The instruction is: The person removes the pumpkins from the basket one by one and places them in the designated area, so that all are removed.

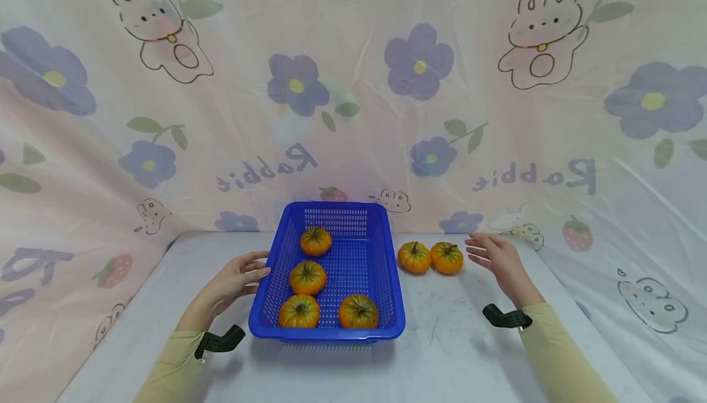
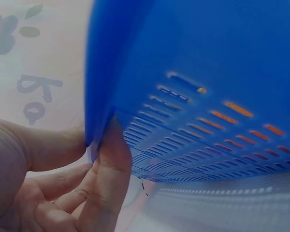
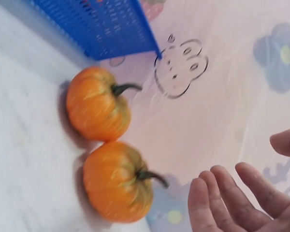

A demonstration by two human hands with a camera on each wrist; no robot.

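A blue plastic basket stands in the middle of the table. My left hand pinches its left rim between thumb and fingers; the left wrist view shows this grip close up on the slotted basket wall. Several small orange pumpkins lie in the basket: one at the back, others along the left side and front. Two more pumpkins, a left one and a right one, sit side by side on the table. Just right of them my right hand hovers, holding nothing, its fingers loosely extended.
The white table reaches back to a hanging cloth printed with rabbits and flowers. Both loose pumpkins sit close to the basket's right side, near the cloth. Each wrist carries a black strap mount.
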